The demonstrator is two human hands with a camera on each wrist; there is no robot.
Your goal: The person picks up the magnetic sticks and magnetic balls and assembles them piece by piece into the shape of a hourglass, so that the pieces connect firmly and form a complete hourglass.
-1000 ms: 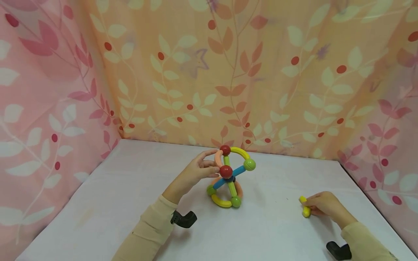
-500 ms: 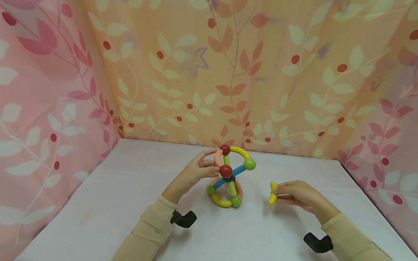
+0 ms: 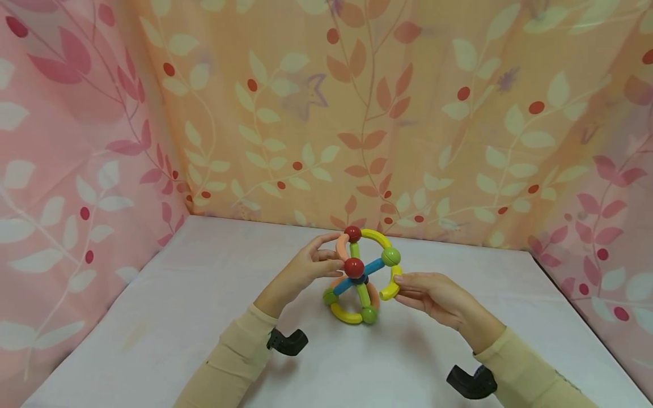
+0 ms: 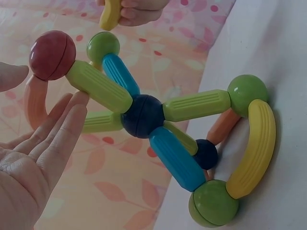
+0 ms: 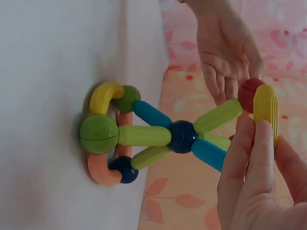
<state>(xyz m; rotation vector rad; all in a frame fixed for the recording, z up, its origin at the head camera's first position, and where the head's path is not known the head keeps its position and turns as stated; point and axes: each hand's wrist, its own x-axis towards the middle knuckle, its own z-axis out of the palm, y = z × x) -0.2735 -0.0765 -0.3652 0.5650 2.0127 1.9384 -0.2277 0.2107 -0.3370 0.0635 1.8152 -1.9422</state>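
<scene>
A magnetic stick-and-ball construction (image 3: 374, 266) stands upright on the table. Its lower ring and open upper part meet at a navy ball (image 4: 142, 116). At its upper left is my left hand (image 3: 308, 264), whose nearly straight fingers touch it by the red balls (image 3: 354, 268); the left wrist view shows the palm open. My right hand (image 3: 440, 299) pinches a curved yellow stick (image 3: 392, 283) between thumb and fingers. That stick's upper end is close under the right-hand green ball (image 3: 391, 256); whether they touch I cannot tell.
The white tabletop (image 3: 168, 340) runs back to a floral curtain (image 3: 285, 130), with pink cloth (image 3: 66, 170) along the sides. Black wrist mounts (image 3: 288, 343) stick out from both sleeves.
My right hand has carried the yellow stick from the table's right side leftward and up to the construction, turning it on the way. The left hand and the construction have stayed put.
</scene>
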